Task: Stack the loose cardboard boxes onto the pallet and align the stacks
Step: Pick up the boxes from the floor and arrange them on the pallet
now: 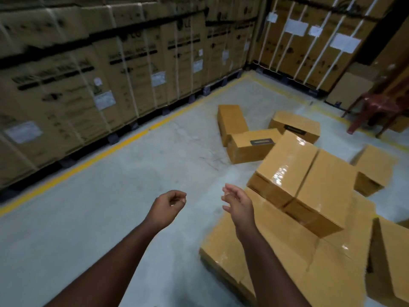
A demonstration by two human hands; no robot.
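While both arms are reaching out over the warehouse floor [110,196], the left hand [169,206] is hanging with its fingers loosely curled and holding nothing, and the right hand [238,203] is spreading its fingers in the air just short of the stack [287,251] — the two hands are staying apart, neither touching a box. Two taped boxes [309,180] are sitting side by side, skewed, on the lower layer of that stack. Three loose boxes [252,147] are lying together on the concrete beyond it, and a fourth [374,171] is sitting to the right, near the stack. Another box [391,262] is being cut off by the right edge. Whatever is lying under the stack is hidden. Tall strapped cartons [110,74] are lining two walls behind a yellow line [132,136] — their printing is too blurred to read. Part of a red chair [374,107] is showing at right.
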